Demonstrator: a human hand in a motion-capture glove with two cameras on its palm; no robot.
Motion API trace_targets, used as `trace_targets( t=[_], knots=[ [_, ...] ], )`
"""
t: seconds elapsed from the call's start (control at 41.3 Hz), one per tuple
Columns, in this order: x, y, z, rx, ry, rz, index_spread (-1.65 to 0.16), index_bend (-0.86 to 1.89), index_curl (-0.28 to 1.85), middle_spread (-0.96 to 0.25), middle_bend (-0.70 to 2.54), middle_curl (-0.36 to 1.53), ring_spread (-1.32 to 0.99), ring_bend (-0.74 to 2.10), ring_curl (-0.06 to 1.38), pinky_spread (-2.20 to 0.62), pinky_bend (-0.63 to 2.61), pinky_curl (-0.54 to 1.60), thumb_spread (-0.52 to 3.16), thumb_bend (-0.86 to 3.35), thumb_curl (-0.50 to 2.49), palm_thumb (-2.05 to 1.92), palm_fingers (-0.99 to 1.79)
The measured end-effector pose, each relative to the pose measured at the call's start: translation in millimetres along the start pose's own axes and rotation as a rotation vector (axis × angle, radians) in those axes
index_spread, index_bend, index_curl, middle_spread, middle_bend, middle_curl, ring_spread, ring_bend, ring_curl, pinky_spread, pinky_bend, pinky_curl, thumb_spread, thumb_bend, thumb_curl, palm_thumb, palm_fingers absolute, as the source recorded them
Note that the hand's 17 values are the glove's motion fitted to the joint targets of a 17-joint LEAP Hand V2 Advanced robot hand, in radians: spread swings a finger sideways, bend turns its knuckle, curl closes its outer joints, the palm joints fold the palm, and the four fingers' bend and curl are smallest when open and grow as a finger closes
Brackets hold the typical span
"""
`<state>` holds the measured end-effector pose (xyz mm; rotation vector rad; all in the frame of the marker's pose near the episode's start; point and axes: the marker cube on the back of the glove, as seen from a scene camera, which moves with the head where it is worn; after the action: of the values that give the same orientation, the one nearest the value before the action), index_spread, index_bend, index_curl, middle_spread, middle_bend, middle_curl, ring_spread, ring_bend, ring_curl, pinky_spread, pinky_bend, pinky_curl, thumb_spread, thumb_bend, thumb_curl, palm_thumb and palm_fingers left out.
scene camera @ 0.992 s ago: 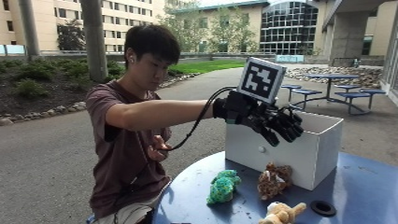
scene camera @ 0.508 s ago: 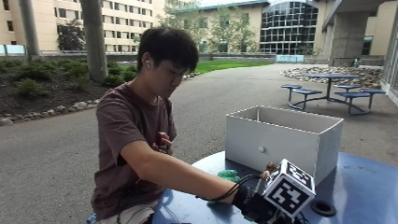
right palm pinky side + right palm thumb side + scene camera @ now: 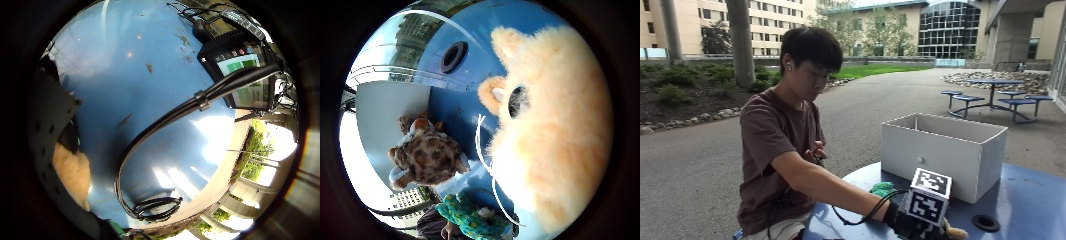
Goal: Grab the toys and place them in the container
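A seated person reaches the right arm [image 3: 820, 182] forward and down, elbow bent, forearm sloping low toward the bottom edge of the outside view. The gloved right hand [image 3: 906, 226] sits at the end of it, palm facing down. Its fingers are hidden. The bare left hand [image 3: 817, 149] is raised near the chest.

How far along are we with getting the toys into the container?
Nothing visibly done: the white container shows no toys from outside. In hand: the gloved right hand is down at the cream plush toy, grip unseen. Left: that one, the brown spotted toy and the green toy, all on the blue table.
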<state>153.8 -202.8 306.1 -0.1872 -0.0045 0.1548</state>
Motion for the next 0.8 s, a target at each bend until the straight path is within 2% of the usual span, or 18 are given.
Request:
trace_targets(
  t=[0.121,0.169,0.218,0.387,0.605,0.726,0.799],
  knots=[
    [-9.7,11.1,-15.8,-0.049,-0.026,0.001,0.03,1.11,0.48,-0.1,1.19,0.6,-0.21,1.32,0.54,-0.34,0.67,0.33,1.4,0.52,0.69,0.92,1.3],
    [-14.9,16.6,-26.1,-0.05,-0.019,-0.008,0.05,1.13,0.49,-0.08,1.21,0.6,-0.19,1.3,0.52,-0.34,0.67,0.33,1.4,0.53,0.72,0.94,1.32],
    [-22.2,24.2,-43.0,-0.044,-0.005,-0.022,-0.01,1.12,0.51,-0.11,1.24,0.63,-0.25,1.3,0.53,-0.34,0.84,0.38,1.25,0.4,0.74,0.81,1.2],
    [-60.4,54.9,-142.7,0.058,0.041,-0.072,-0.07,1.16,0.56,-0.14,1.31,0.67,-0.3,1.29,0.55,-0.33,0.97,0.44,1.0,0.2,0.78,0.59,1.08],
    [-131.5,87.2,-268.7,0.218,0.168,-0.181,-0.13,1.16,0.63,-0.16,1.33,0.71,-0.35,1.3,0.57,-0.32,1.04,0.49,0.8,0.12,0.86,0.56,1.02],
    [-199.5,101.4,-316.1,0.273,0.098,-0.214,-0.15,1.16,0.67,-0.17,1.34,0.73,-0.36,1.31,0.58,-0.32,1.06,0.5,0.73,0.1,0.9,0.56,1.0],
    [-236.3,105.2,-327.7,0.3,0.136,-0.267,-0.16,1.16,0.69,-0.17,1.34,0.74,-0.37,1.31,0.59,-0.32,1.07,0.5,0.69,0.09,0.92,0.56,0.99]
  ],
)
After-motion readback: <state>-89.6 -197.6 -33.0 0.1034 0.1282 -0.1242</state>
